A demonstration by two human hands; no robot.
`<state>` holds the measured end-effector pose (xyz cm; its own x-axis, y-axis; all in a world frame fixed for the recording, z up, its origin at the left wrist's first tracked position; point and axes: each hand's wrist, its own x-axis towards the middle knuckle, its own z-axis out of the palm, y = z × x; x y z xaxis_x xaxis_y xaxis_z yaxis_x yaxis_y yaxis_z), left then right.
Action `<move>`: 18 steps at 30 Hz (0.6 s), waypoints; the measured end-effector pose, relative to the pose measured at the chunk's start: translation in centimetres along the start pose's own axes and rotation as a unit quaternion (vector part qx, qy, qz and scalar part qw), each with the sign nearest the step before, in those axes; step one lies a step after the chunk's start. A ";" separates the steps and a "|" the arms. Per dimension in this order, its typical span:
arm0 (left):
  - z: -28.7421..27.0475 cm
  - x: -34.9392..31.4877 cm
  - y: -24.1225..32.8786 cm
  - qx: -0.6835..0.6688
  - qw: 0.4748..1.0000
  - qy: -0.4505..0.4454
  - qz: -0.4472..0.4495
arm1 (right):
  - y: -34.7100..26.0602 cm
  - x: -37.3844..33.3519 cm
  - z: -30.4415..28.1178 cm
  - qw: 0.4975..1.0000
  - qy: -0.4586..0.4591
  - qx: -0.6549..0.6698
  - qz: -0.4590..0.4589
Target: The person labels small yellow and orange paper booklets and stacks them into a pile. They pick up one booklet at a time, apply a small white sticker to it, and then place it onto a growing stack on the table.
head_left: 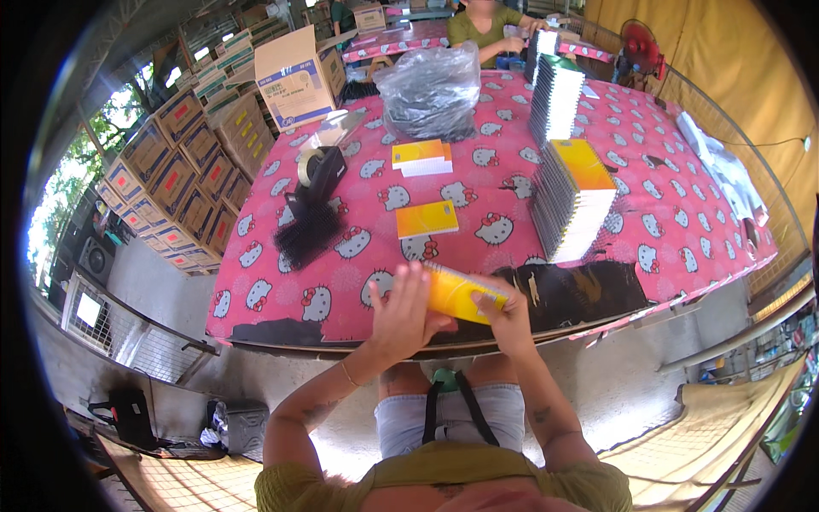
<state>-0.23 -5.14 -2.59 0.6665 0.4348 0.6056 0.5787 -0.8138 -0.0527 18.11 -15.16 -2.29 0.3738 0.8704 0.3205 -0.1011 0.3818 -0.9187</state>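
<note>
A small yellow-orange spiral notebook (456, 293) is held just above the table's near edge. My right hand (509, 317) grips its right end, thumb across the cover. At the other end, my left hand (401, 309) lies against it with the fingers stretched out. Just beyond, a single yellow notebook (426, 220) lies flat on the table. Farther back sits a low pile of yellow notebooks (421, 157) with white pages showing. A tall stack of spiral notebooks (573, 205) stands to the right of my hands, its top cover yellow.
Black wire spirals (307, 235) and a tape dispenser (319, 175) occupy the left side of the pink table (486, 192). Behind are a filled plastic bag (429, 92), an open carton (299, 90) and another notebook stack (556, 104). A person (486, 32) works opposite. Stacked cartons (175, 175) stand left.
</note>
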 end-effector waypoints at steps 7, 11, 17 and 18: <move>-0.3 -0.2 0.8 -0.004 0.996 -0.061 0.057 | -0.7 -0.2 -0.4 0.999 0.004 0.002 0.035; -1.7 3.1 0.4 0.014 1.000 -0.023 0.014 | -0.3 -0.9 0.2 0.998 -0.036 -0.025 0.036; -0.5 0.8 0.8 0.000 0.997 0.039 0.063 | -1.0 -0.9 0.5 0.994 -0.083 -0.055 0.036; -2.5 3.2 0.5 0.055 0.998 0.005 0.025 | -0.4 -1.6 1.0 0.994 -0.084 -0.021 0.070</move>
<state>1.06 -5.10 1.30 0.6910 0.3904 0.6083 0.5936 -0.7868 -0.1693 16.60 -16.33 -2.22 0.1998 0.9551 0.2189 -0.1022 0.2425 -0.9648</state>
